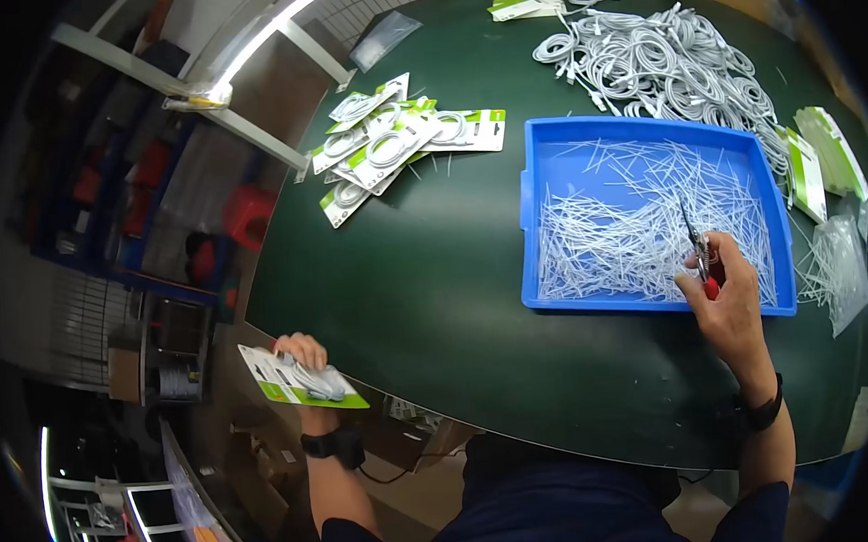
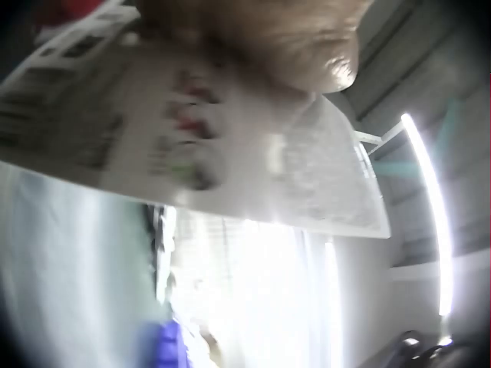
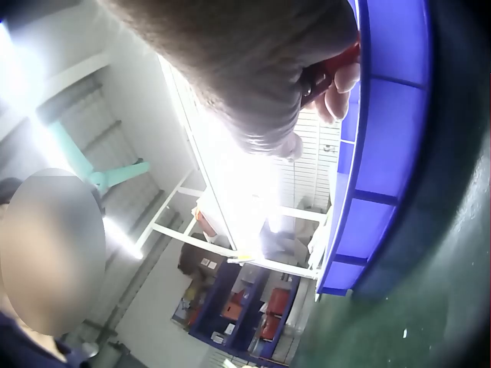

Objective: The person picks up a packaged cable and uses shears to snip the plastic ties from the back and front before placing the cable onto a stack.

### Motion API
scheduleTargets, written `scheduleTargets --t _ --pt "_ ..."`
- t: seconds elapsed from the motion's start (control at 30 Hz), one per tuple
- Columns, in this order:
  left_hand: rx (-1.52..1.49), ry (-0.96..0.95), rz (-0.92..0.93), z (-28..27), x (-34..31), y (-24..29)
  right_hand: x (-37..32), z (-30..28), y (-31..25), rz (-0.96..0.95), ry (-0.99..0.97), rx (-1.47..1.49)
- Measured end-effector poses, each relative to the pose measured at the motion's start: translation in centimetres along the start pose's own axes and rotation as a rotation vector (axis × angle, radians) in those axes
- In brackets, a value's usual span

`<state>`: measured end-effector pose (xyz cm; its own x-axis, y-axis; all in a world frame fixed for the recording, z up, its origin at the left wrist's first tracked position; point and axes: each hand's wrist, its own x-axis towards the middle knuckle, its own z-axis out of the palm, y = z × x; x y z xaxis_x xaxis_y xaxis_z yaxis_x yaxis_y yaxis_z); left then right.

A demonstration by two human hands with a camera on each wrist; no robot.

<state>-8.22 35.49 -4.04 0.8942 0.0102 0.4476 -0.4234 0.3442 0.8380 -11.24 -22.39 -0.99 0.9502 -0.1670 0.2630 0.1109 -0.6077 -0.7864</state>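
In the head view my left hand (image 1: 304, 351) grips a carded cable pack (image 1: 279, 373), a white and green card with a coiled white cable on its front, just off the table's near left edge. The card's printed back (image 2: 192, 138) fills much of the left wrist view. My right hand (image 1: 733, 302) holds a slim metal tool with red handles (image 1: 712, 288) over the near right part of a blue tray (image 1: 528, 238). Its narrow tip points away from me, over many short white strips (image 1: 617, 239) lying loose in the tray. The fingers partly hide the tool.
A pile of carded cable packs (image 1: 387, 149) lies at the table's far left. Coiled white cables (image 1: 658, 67) are heaped behind the tray. Green and white cards (image 1: 806, 172) and a clear bag (image 1: 846, 282) lie along the right. A red stool (image 1: 250, 216) stands beyond the left edge.
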Motion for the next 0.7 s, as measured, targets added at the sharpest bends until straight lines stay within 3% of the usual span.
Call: scheduleTargets --t 0.03,0.13,0.2,0.23,0.37,0.5,0.57,0.63,0.7 --pt "0.319 0.230 -0.022 -0.7 -2.1 1.5 0.0 0.2 0.4 -0.005 0.010 0.030" --pt "0.552 0.554 -0.056 -2.7 -4.6 4.4 0.1 0.4 1.1 0.001 -0.013 0.050" --pt "0.660 0.633 -0.028 -2.9 -3.4 4.7 0.5 -0.3 0.3 0.074 -0.115 0.010" --pt "0.712 0.672 -0.018 -2.9 -2.3 4.6 0.5 0.1 0.5 0.010 -0.087 0.002" --pt "0.869 0.357 -0.001 0.5 5.7 1.7 0.3 0.9 1.5 -0.128 -0.046 -0.059" --pt "1.114 0.055 -0.017 8.0 14.5 -4.8 0.2 0.1 1.2 -0.077 -0.074 -0.064" --pt "1.273 -0.059 0.014 10.0 18.3 -8.7 0.0 0.2 2.2 -0.063 -0.019 0.087" --pt "1.432 -0.212 0.245 9.1 21.7 -13.9 -0.1 -0.3 2.4 0.063 -0.016 0.194" --pt "1.650 -0.289 0.371 9.5 23.7 -16.8 0.0 -0.9 2.2 0.010 0.001 0.193"
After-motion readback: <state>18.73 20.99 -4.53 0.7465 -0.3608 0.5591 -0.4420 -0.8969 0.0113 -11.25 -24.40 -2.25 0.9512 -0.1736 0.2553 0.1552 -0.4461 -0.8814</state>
